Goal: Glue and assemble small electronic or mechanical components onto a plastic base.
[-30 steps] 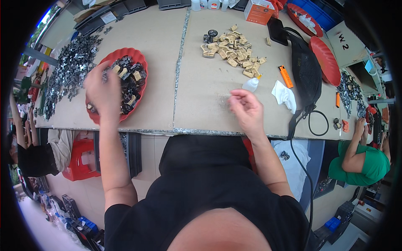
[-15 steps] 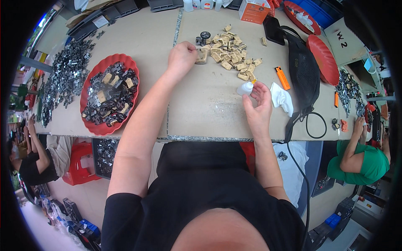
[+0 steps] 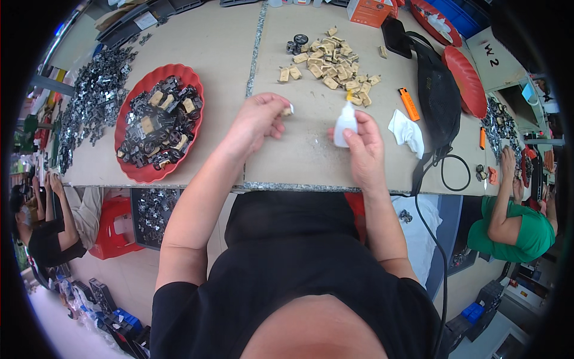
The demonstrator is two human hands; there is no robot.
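Observation:
Between the fingertips of my left hand (image 3: 258, 121) is a small tan piece (image 3: 287, 112) with a whitish edge, partly hidden by the fingers. My right hand (image 3: 365, 143) is wrapped round a small white squeeze bottle (image 3: 345, 127), held nearly upright with its narrow, yellow-tipped nozzle up. Beyond both hands lies a heap of tan blocks (image 3: 330, 70) with dark parts on them. Two tan blocks (image 3: 290, 73) sit apart at its left, and a black wheeled part (image 3: 297, 43) rests behind these.
A red scalloped tray (image 3: 197, 113) at left holds black parts and some tan blocks. Farther left spreads a pile of dark parts (image 3: 89, 102). To the right are an orange lighter (image 3: 409, 103), a white tissue (image 3: 406, 133) and a black bag (image 3: 436, 90) with a cord. Co-workers sit on both sides.
My left hand has drawn back from the heap toward me with the small tan piece. My right hand has turned the bottle more upright and gripped it more firmly. The view has shifted slightly.

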